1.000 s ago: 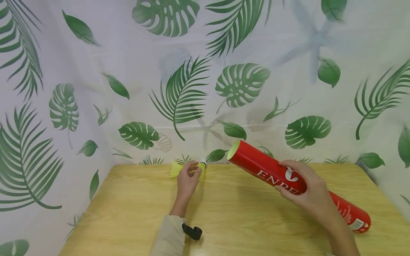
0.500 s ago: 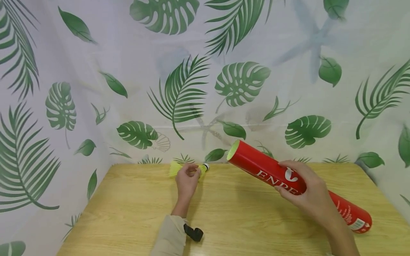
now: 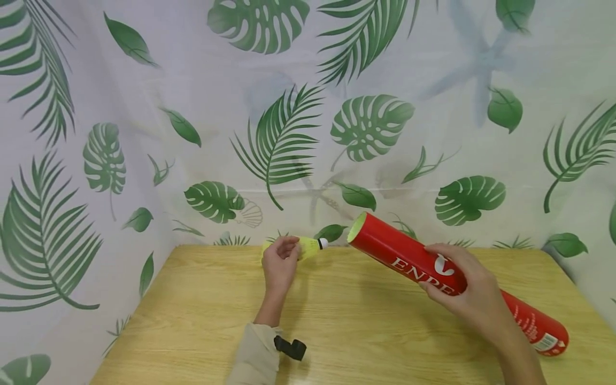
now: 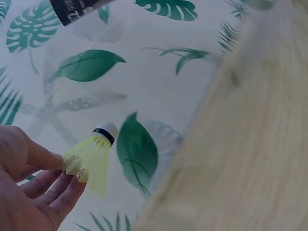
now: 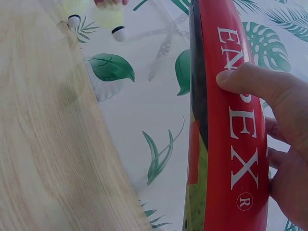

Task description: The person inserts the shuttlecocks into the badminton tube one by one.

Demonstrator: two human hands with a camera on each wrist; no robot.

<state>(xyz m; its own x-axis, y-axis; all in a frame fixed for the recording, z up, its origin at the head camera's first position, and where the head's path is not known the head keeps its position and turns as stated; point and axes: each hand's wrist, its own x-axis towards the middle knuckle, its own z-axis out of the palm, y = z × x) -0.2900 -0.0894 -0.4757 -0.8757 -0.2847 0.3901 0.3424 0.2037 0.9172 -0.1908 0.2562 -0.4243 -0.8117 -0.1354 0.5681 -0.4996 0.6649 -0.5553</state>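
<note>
In the head view my left hand (image 3: 280,264) pinches a yellow shuttlecock (image 3: 309,247) by its skirt, its white cork pointing right. The left wrist view shows thumb and fingers on the skirt of that shuttlecock (image 4: 94,159). My right hand (image 3: 474,294) grips a red shuttlecock tube (image 3: 385,240) round its middle, tilted with its open end up and to the left. That mouth faces the cork, a short gap apart. The thumb lies across the lettering of the tube (image 5: 236,144) in the right wrist view. A second shuttlecock (image 5: 74,10) appears beside the held one there.
Both hands are over a wood-grain table (image 3: 192,321). A leaf-patterned cloth (image 3: 298,69) rises behind the table's back edge and along the sides. A black strap piece (image 3: 291,348) sits at the left sleeve (image 3: 255,353).
The left hand has lifted the shuttlecock slightly and brought its cork rightward, closer to the tube's mouth. The right hand keeps its grip on the tube, which is nearly still.
</note>
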